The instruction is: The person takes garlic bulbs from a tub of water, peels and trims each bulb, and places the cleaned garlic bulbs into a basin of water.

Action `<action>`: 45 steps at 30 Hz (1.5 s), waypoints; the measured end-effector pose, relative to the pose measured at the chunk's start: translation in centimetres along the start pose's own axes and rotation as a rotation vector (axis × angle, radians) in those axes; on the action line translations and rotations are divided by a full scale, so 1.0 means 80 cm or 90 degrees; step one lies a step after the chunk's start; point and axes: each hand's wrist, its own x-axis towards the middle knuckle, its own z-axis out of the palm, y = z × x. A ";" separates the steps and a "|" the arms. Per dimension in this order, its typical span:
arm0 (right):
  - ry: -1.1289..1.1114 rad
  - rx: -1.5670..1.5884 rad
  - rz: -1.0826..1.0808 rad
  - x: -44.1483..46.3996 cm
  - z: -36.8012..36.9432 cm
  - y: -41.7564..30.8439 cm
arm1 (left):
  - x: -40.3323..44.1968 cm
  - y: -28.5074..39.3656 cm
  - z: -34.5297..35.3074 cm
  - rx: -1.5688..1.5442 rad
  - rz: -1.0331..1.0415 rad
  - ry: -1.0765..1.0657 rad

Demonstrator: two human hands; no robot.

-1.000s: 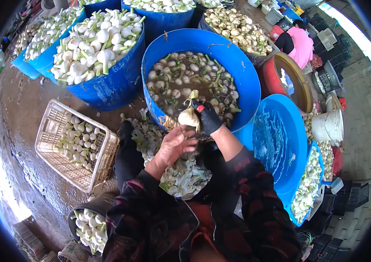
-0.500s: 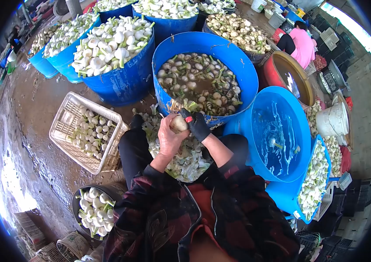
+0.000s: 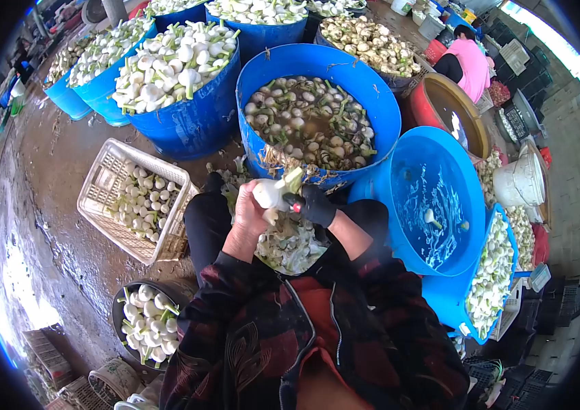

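Observation:
My bare left hand is closed around a white garlic bulb with a short green stalk pointing up and right. Close against the bulb's right side is my right hand in a dark glove, its fingers curled round a small red-handled tool; any blade is hidden. Below my hands, pale peelings lie heaped between my knees. Just beyond them stands a blue tub of murky water with unpeeled bulbs floating in it.
To the left is a cream crate of bulbs, with a dark bucket of cleaned bulbs nearer me. At right stands a light-blue water tub. Heaped blue barrels line the back left. A person in pink sits at the far right.
The bulb has turned in my left hand and now shows a clean white side, with its stalk up. My right hand has shifted slightly down and to the right. The whole view has shifted a little.

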 end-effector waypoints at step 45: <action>0.198 -0.080 -0.173 -0.021 -0.011 -0.074 | -0.018 0.000 -0.025 0.461 0.224 -0.072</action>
